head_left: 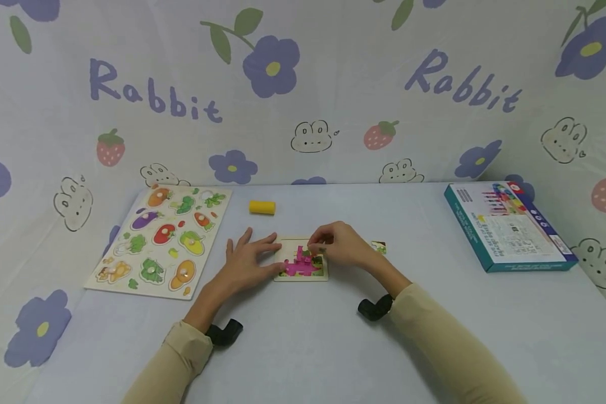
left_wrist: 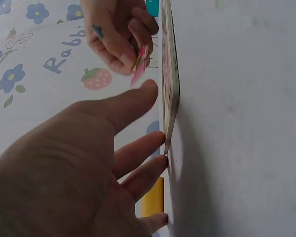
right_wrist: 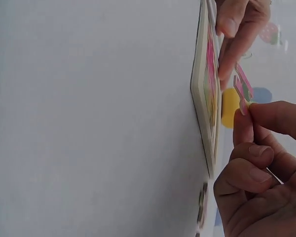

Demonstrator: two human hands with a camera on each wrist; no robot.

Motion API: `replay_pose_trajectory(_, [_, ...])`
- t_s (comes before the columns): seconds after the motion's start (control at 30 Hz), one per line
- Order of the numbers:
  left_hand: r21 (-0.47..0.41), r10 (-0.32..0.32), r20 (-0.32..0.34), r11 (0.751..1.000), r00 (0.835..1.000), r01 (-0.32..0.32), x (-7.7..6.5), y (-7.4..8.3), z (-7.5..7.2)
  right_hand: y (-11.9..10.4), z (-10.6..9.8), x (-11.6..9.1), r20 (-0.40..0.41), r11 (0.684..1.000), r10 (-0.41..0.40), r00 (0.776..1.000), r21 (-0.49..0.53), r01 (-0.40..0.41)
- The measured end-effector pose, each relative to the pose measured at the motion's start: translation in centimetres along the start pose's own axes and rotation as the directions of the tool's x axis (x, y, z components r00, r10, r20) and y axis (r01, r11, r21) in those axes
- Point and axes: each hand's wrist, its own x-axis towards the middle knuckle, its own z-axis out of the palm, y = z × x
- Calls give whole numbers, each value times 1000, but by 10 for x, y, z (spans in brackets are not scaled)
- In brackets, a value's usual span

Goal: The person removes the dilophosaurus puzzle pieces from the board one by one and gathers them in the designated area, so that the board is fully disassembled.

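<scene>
A small wooden jigsaw tray [head_left: 308,279] lies on the table, partly filled with pink and green pieces. My left hand [head_left: 252,261] rests at its left side, fingers spread, with fingertips along the edge in the left wrist view. Over the tray's right part, my right hand [head_left: 340,244] pinches a pink and green jigsaw piece [right_wrist: 243,89] between thumb and forefinger. That piece is held tilted above the tray surface in the right wrist view. Another jigsaw piece [head_left: 379,247] lies on the table just right of the tray, behind my right wrist.
A vegetable peg puzzle board [head_left: 171,249] lies at the left. A yellow cylinder [head_left: 262,207] lies behind the tray. At the right lies a teal-sided flat box [head_left: 510,227]. A printed cloth [head_left: 333,73] hangs behind the table.
</scene>
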Motion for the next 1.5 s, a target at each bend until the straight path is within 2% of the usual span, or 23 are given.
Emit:
replay_pose_trajectory(0.37, [-21, 56, 89, 998, 994, -54, -1, -12, -4, 10, -27, -20, -13, 997, 68, 998, -40, -69])
replay_pose_trajectory(0.63, [-35, 76, 131, 997, 988, -71, -2, -12, -8, 24, -38, -30, -9, 994, 91, 996, -66, -91])
replay_pose_trajectory(1.13, [-31, 73, 147, 997, 986, -69, -2, -15, -8, 35, -37, -36, -6, 985, 130, 992, -112, -129])
replay_pose_trajectory(1.5, [-34, 76, 145, 997, 986, -72, -2, -15, -9, 31, -35, -37, -10, 983, 102, 995, -154, -102])
